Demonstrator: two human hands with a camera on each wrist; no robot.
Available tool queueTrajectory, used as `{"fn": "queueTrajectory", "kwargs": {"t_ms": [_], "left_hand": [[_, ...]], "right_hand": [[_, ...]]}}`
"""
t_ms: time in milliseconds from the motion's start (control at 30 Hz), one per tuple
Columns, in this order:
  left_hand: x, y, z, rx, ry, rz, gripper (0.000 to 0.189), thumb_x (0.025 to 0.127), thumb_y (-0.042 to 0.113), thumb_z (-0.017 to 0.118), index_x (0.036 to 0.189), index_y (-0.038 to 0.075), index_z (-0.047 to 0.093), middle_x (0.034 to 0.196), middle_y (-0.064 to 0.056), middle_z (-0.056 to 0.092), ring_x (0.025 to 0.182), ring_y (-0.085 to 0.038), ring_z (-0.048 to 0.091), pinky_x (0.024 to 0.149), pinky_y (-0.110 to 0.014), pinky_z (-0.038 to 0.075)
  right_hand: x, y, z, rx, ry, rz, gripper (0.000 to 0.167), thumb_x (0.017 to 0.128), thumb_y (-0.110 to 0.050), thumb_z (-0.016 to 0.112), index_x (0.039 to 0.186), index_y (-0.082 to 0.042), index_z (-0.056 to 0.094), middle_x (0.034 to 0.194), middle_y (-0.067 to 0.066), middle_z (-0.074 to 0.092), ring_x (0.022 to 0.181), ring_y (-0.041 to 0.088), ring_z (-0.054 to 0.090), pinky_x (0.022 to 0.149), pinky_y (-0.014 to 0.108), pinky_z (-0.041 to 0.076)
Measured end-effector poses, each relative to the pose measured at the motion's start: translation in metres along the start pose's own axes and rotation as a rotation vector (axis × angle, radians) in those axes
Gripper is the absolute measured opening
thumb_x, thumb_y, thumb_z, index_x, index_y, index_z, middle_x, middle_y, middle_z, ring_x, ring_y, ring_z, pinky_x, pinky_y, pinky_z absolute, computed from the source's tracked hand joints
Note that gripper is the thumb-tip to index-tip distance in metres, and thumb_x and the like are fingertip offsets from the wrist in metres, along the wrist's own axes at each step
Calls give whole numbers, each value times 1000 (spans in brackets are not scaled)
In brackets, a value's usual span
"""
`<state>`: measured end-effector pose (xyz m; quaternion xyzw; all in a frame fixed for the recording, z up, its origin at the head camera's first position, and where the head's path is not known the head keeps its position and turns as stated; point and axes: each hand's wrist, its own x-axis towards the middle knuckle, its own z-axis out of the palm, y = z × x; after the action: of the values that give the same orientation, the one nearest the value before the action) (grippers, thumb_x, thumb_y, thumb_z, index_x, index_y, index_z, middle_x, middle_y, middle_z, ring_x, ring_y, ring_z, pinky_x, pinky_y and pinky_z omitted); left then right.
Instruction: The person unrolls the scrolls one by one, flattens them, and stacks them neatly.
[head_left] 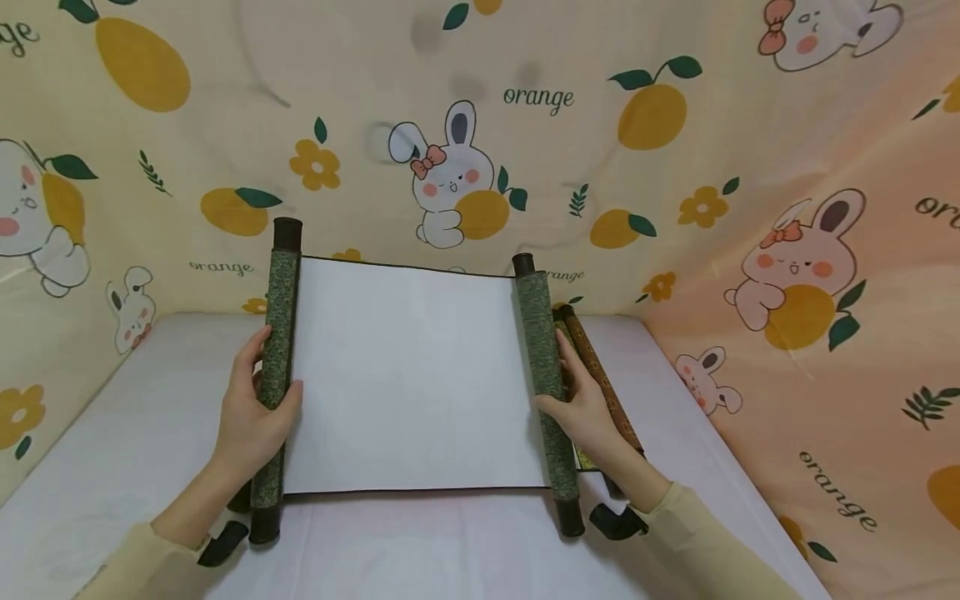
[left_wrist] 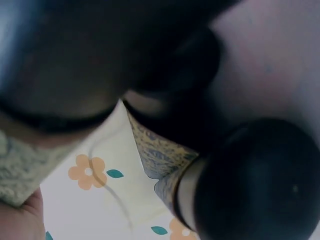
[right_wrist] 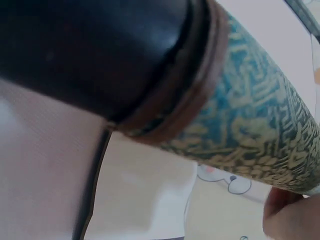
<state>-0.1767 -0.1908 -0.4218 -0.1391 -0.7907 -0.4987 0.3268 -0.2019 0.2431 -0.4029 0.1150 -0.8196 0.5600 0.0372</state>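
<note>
A partly unrolled scroll [head_left: 412, 375] stretches between two rolled ends covered in mottled green, its blank white face turned up. My left hand [head_left: 251, 425] grips the left green roll [head_left: 277, 317], thumb in front. On the other side my right hand [head_left: 588, 412] holds the right green roll [head_left: 542, 350] the same way. Dark caps finish both rolls; the left one's cap [left_wrist: 55, 65] fills much of the left wrist view. In the right wrist view, a dark cap [right_wrist: 95, 50] and the roll's patterned cover [right_wrist: 255, 110] show close up.
Behind my right hand lies a brown patterned roll [head_left: 600, 375], with a yellow-green strip beside it. Another round dark cap [left_wrist: 260, 185] shows near the left roll. A white cloth [head_left: 412, 550] covers the table; printed bunny-and-orange fabric [head_left: 360, 83] walls the back and sides.
</note>
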Motion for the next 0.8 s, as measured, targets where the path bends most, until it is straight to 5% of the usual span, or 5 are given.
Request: {"fn": "queueTrajectory", "kwargs": {"t_ms": [200, 333, 600, 667, 800], "left_hand": [[0, 1, -5, 0, 17, -12, 83, 88, -16, 65, 161, 9, 33, 143, -23, 52, 119, 0, 44, 92, -14, 36], [0, 3, -9, 41, 21, -25, 83, 88, -14, 65, 161, 11, 33, 122, -23, 60, 103, 0, 49, 78, -17, 36], [0, 0, -12, -29, -11, -47, 80, 91, -17, 55, 162, 8, 29, 148, -23, 40, 123, -1, 39, 95, -12, 31], [0, -1, -13, -34, -21, -41, 79, 91, -18, 53, 162, 7, 30, 152, -23, 38, 129, -6, 38, 100, -13, 29], [1, -2, -13, -39, -51, -44, 77, 93, -15, 50, 163, 9, 30, 162, -24, 29, 150, -19, 25, 120, -30, 17]], "right_hand": [[1, 2, -5, 40, -14, -16, 98, 94, 8, 59, 166, -42, 14, 167, 19, 28, 146, 38, 37, 95, 43, 44], [1, 6, -10, 30, -10, -72, 98, 92, 13, 54, 167, -39, 17, 171, 11, 20, 155, 33, 23, 96, 47, 42], [1, 8, -20, 29, -11, -76, 84, 94, 11, 42, 165, -32, 30, 172, -8, 21, 151, 29, 30, 83, 40, 43], [1, 6, -21, 55, -17, -63, 80, 95, 10, 41, 165, -28, 32, 172, -5, 23, 154, 28, 26, 109, 44, 34], [0, 7, -23, 26, -14, -71, 74, 100, 2, 56, 165, -25, 33, 171, 2, 24, 160, 30, 8, 121, 61, 15]]}}
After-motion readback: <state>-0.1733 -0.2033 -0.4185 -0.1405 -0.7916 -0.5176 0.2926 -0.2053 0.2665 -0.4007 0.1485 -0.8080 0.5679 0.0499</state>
